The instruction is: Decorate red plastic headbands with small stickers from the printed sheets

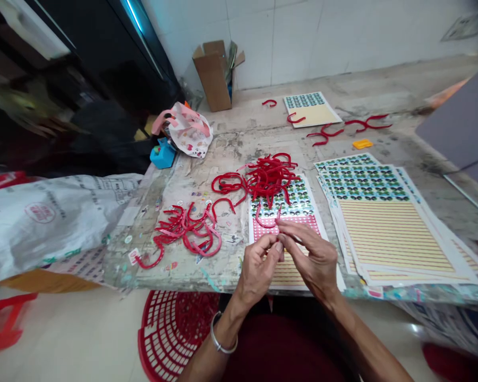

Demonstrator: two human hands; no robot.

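left hand [258, 268]: thumb and finger pinched nearly closed; whether anything is gripped, cannot tell.
right hand [314, 260]: fingertips meeting the left's, also nearly closed; hold likewise unclear.
hoop [266, 226]: over the sheet [309, 206], at the right fingertips; contact unconfirmed.
red heap [271, 178]: overlaps the sheet's far end, presumably for short reach.
left heap [183, 228]: set apart, apparently to avoid mixing.
stack [394, 233]: at right, likely for handy supply.

Likely small hand-assembly workshop: scuffed, sticker-littered desk [231, 140]; curved red pieces [269, 179] heaped beyond left hand [259, 264]; printed sheets [396, 233] stacked right of right hand [314, 261]; red lattice basket [142, 339] lower-left of left hand.
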